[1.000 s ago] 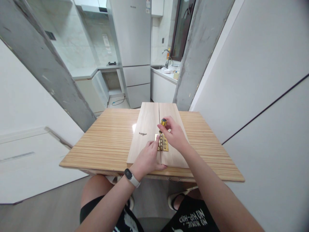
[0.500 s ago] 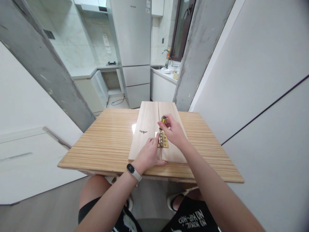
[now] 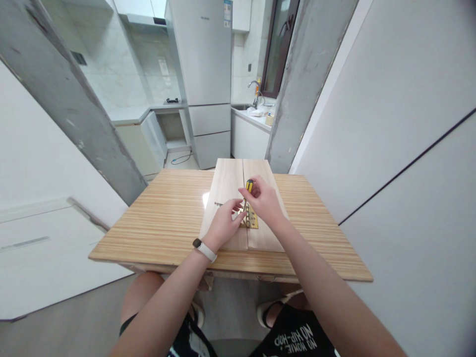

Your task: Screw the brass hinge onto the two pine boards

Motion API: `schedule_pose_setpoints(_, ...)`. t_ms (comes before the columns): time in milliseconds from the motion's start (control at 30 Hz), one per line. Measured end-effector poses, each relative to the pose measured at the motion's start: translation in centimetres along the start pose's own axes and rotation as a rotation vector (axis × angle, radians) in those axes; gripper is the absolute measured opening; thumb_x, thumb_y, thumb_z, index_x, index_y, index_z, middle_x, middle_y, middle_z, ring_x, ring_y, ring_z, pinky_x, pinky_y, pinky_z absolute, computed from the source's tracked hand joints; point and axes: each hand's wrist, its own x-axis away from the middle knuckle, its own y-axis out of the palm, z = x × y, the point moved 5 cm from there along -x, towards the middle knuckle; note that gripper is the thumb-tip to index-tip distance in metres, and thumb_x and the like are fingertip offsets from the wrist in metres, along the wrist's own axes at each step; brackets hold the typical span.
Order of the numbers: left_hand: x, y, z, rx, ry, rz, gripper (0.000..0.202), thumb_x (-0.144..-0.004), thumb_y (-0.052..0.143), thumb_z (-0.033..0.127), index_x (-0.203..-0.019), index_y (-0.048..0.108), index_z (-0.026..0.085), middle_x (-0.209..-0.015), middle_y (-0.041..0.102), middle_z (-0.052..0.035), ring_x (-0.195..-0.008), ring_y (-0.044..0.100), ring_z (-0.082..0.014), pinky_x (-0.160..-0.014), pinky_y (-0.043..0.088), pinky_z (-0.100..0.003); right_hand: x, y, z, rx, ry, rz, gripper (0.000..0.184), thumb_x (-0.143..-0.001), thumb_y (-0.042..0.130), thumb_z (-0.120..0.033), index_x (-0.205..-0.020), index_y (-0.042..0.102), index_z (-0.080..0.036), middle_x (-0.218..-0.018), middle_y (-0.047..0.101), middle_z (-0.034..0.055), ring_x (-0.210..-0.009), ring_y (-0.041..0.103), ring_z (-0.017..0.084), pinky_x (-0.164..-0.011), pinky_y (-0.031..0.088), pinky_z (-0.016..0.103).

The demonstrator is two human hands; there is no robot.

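Two pale wooden boards (image 3: 226, 183) lie side by side on a striped wooden table (image 3: 167, 223). A brass hinge (image 3: 252, 219) spans their seam. My right hand (image 3: 262, 201) is closed around a small yellow-and-black screwdriver (image 3: 249, 186), held upright over the hinge. My left hand (image 3: 223, 223) rests on the left board, fingers curled with the fingertips pinched by the screwdriver's tip at the hinge's left leaf; what they pinch is too small to see. A wristband sits on my left wrist. Loose dark screws (image 3: 217, 204) lie on the left board just beyond my left hand.
The table's near edge (image 3: 230, 267) runs above my knees. A grey concrete pillar (image 3: 297, 84) stands behind the table on the right, another at the left. A white wall panel rises close on the right. A kitchen with a fridge (image 3: 206, 79) and sink lies beyond.
My left hand has lifted from flat on the board and slid up and forward toward the hinge's left leaf and the screws. The right hand with the screwdriver stays over the hinge.
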Motion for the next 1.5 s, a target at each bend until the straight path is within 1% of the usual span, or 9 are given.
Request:
schedule_pose_setpoints(267,-3.2,-0.9,0.4,0.019,-0.022,0.027,0.011,-0.089,0.07,0.023,-0.095,0.073,0.014,-0.086,0.077,-0.0068,-0.076,0.07,-0.0176,-0.071,0.054,-0.028,-0.2,0.5,-0.7,0.178,-0.029,0.02,0.038,-0.089,0.069,-0.049,-0.075,0.044,-0.024,-0.062,0.049,-0.0052,-0.057,0.046,0.015,-0.057,0.031,0.029)
schedule_pose_setpoints(367,-3.3,-0.9,0.4,-0.026,-0.015,0.021,0.01,-0.09,0.068,0.021,-0.09,0.075,0.015,-0.086,0.078,-0.0073,-0.077,0.071,-0.0185,-0.071,0.052,-0.027,-0.2,0.6,-0.5,0.217,-0.022,0.012,0.037,-0.089,0.069,-0.051,-0.075,0.047,-0.024,-0.062,0.051,-0.0041,-0.058,0.046,0.015,-0.058,0.031,0.029)
schedule_pose_setpoints(467,-3.2,-0.9,0.5,-0.077,-0.009,0.009,0.014,-0.091,0.066,0.023,-0.085,0.075,0.015,-0.081,0.077,-0.0071,-0.074,0.069,-0.0184,-0.069,0.05,-0.027,-0.4,0.3,-0.6,0.21,-0.022,-0.037,0.029,-0.086,0.072,-0.048,-0.088,0.057,-0.024,-0.071,0.059,-0.002,-0.062,0.052,0.017,-0.06,0.036,0.029)
schedule_pose_setpoints(633,-3.2,-0.9,1.0,-0.088,0.047,-0.026,0.017,-0.094,0.063,0.028,-0.088,0.074,0.016,-0.075,0.072,-0.0033,-0.07,0.063,-0.0163,-0.068,0.049,-0.027,-1.2,-1.2,-2.5,0.104,-0.101,-0.234,0.034,-0.093,0.063,-0.029,-0.126,0.061,-0.026,-0.096,0.072,0.0041,-0.073,0.063,0.018,-0.072,0.048,0.032)
schedule_pose_setpoints(767,-3.3,-0.9,1.0,-0.104,0.066,-0.055,0.014,-0.093,0.063,0.026,-0.086,0.071,0.016,-0.074,0.07,-0.0017,-0.068,0.061,-0.0154,-0.066,0.047,-0.027,-1.7,-2.0,-3.6,0.129,-0.149,-0.351,0.031,-0.095,0.054,-0.016,-0.12,0.068,-0.026,-0.106,0.075,0.0056,-0.084,0.067,0.019,-0.078,0.049,0.033)
schedule_pose_setpoints(1000,-3.3,-0.7,0.7,-0.059,0.052,-0.097,0.011,-0.094,0.064,0.024,-0.099,0.071,0.018,-0.081,0.072,-0.0027,-0.072,0.064,-0.0167,-0.069,0.051,-0.028,-1.9,-1.8,-3.4,0.193,-0.228,-0.348,0.031,-0.093,0.055,-0.011,-0.114,0.073,-0.024,-0.109,0.074,0.0069,-0.088,0.066,0.02,-0.084,0.049,0.036)
schedule_pose_setpoints(1167,-3.4,-1.0,1.6,0.042,0.04,-0.035,0.028,-0.089,0.07,0.022,-0.117,0.068,0.021,-0.092,0.073,-0.003,-0.084,0.069,-0.0175,-0.073,0.055,-0.028,-2.2,-1.6,-3.7,0.277,-0.263,-0.305,0.023,-0.093,0.058,-0.011,-0.107,0.073,-0.02,-0.103,0.072,0.0087,-0.087,0.064,0.02,-0.082,0.048,0.034)
schedule_pose_setpoints(1367,-3.2,-1.6,3.6,-0.011,0.045,0.154,0.005,-0.088,0.07,0.02,-0.093,0.068,0.019,-0.09,0.074,-0.0035,-0.082,0.07,-0.0171,-0.076,0.056,-0.029,-2.4,-1.1,-4.3,0.405,-0.264,-0.273,0.012,-0.092,0.064,-0.017,-0.1,0.073,-0.019,-0.094,0.068,0.0082,-0.08,0.061,0.02,-0.077,0.045,0.034)
schedule_pose_setpoints(1500,-2.9,-1.6,4.0,-0.023,0.033,0.194,0.002,-0.088,0.07,0.019,-0.089,0.068,0.019,-0.088,0.074,-0.0031,-0.082,0.07,-0.0177,-0.076,0.056,-0.03,-2.5,-0.8,-4.3,0.488,-0.271,-0.25,0.004,-0.091,0.067,-0.02,-0.092,0.071,-0.02,-0.09,0.068,0.009,-0.083,0.061,0.023,-0.075,0.042,0.035)
